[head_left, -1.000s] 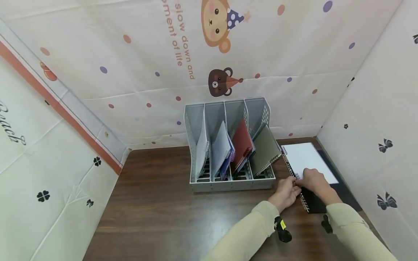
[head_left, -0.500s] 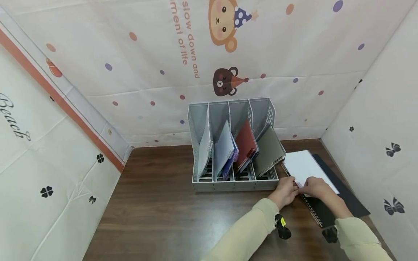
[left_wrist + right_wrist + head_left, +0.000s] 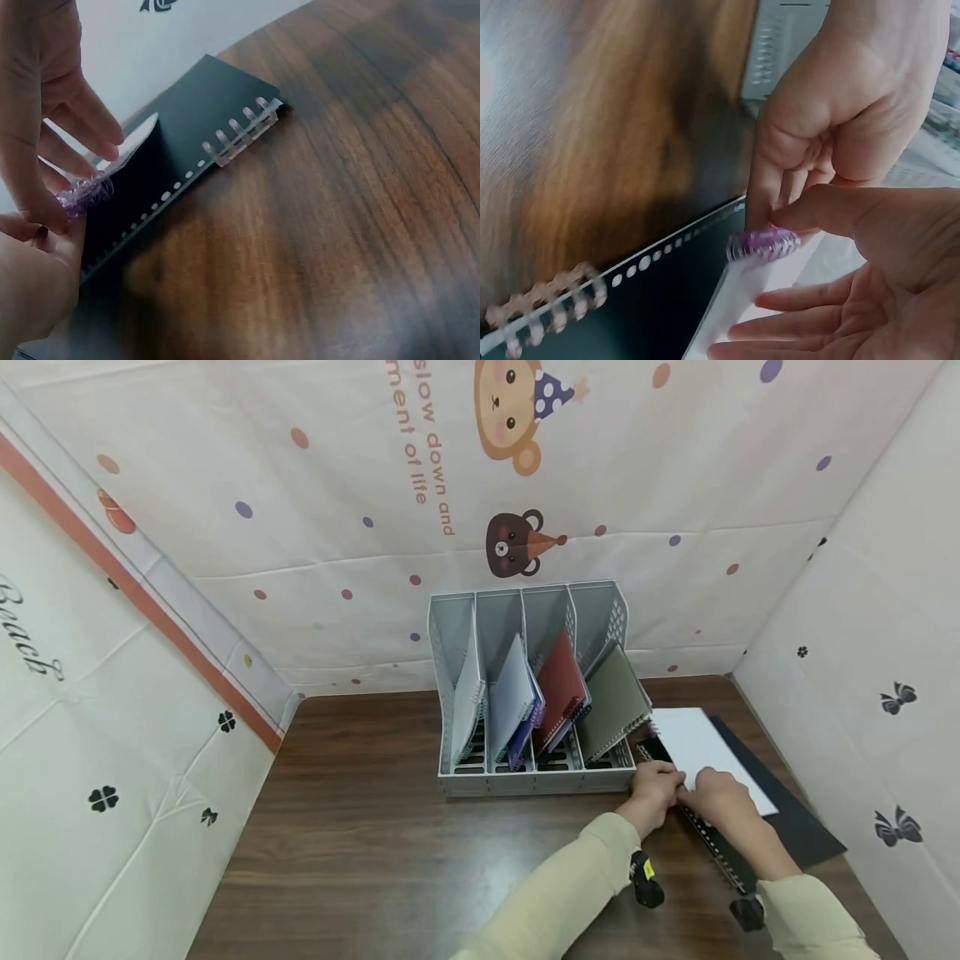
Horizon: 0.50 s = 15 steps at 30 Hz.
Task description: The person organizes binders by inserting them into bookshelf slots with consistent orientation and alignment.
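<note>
In the head view a loose-leaf notebook lies open at the right of the table, with white sheets (image 3: 701, 752) over black covers (image 3: 798, 818). My left hand (image 3: 654, 789) is at its left edge; my right hand (image 3: 720, 797) reaches over the sheets. Both hands pinch a purple ring binding strip (image 3: 88, 193) at the sheets' edge, seen in both wrist views. My right hand's other fingers (image 3: 780, 330) extend over the white sheets. Punched holes line the black cover's edge, and a clear ring binding strip (image 3: 244, 135) sits at its near end.
A grey file rack (image 3: 536, 784) with several compartments stands left of the notebook. It holds a white notebook (image 3: 467, 697), a light blue one (image 3: 510, 693), a red one (image 3: 561, 685) and an olive one (image 3: 617, 706). Fabric walls rise behind, left and right (image 3: 847, 718).
The black cover's near end has shifted toward me and to the right, and the white sheets have slid slightly nearer. Both hands remain at the notebook's left edge.
</note>
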### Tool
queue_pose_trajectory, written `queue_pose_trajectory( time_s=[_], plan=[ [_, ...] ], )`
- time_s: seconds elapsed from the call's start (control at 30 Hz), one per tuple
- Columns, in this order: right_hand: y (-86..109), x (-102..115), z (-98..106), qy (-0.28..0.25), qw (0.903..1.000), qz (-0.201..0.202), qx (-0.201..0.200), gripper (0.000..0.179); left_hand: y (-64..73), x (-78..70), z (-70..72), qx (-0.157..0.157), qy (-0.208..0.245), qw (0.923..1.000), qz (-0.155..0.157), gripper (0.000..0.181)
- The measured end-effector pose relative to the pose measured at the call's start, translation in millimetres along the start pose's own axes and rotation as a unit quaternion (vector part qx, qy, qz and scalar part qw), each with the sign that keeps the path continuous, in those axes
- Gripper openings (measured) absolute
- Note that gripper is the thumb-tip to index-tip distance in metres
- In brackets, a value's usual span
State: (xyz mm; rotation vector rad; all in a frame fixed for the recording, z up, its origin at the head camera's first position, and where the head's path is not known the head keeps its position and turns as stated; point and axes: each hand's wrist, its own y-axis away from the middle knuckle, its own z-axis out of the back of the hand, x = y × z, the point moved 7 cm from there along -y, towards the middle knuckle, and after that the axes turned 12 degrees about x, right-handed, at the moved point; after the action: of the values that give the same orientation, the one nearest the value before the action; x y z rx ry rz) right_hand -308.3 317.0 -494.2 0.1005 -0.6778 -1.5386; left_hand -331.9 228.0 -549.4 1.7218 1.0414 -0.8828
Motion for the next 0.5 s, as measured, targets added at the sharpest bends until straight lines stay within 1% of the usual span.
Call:
queue_pose_trajectory(
  time_s=[0.1, 0.17, 0.23, 0.3, 0.33, 0.4, 0.43, 0.5],
  plan=[
    [6.0, 1.3, 5.8, -0.011, 0.9995, -0.006, -0.028, 0.041, 0.7, -11.5, -4.5, 0.013, -0.034, 0.999, -0.026, 0.01],
    [10.7, 1.9, 10.0, -0.024, 0.9988, -0.012, -0.041, 0.047, 1.7, -19.7, -7.6, 0.02, -0.065, 0.9969, -0.04, 0.009],
    [15.9, 2.8, 13.1, -0.04, 0.9981, -0.013, -0.044, 0.052, 3.4, -28.9, -10.1, 0.027, -0.106, 0.9925, -0.056, 0.008],
    [21.4, 3.6, 17.0, -0.063, 0.9971, -0.01, -0.041, 0.057, 6.6, -39.3, -12.0, 0.038, -0.154, 0.9843, -0.077, 0.007],
    [24.2, 3.5, 18.9, -0.074, 0.9966, -0.006, -0.036, 0.061, 8.7, -44.5, -13.1, 0.045, -0.18, 0.9788, -0.087, 0.007],
    [30.2, 3.9, 24.3, -0.098, 0.9946, 0.01, -0.033, 0.065, 13.8, -55.0, -16.0, 0.068, -0.228, 0.9647, -0.113, 0.006],
    [33.3, 3.5, 26.6, -0.12, 0.9922, 0.018, -0.029, 0.067, 17.5, -60.6, -17.8, 0.08, -0.254, 0.955, -0.13, 0.006],
    [39.7, 3.9, 31.0, -0.173, 0.984, 0.036, -0.022, 0.068, 25.0, -70.9, -21.7, 0.101, -0.309, 0.9303, -0.17, 0.008]
  ],
)
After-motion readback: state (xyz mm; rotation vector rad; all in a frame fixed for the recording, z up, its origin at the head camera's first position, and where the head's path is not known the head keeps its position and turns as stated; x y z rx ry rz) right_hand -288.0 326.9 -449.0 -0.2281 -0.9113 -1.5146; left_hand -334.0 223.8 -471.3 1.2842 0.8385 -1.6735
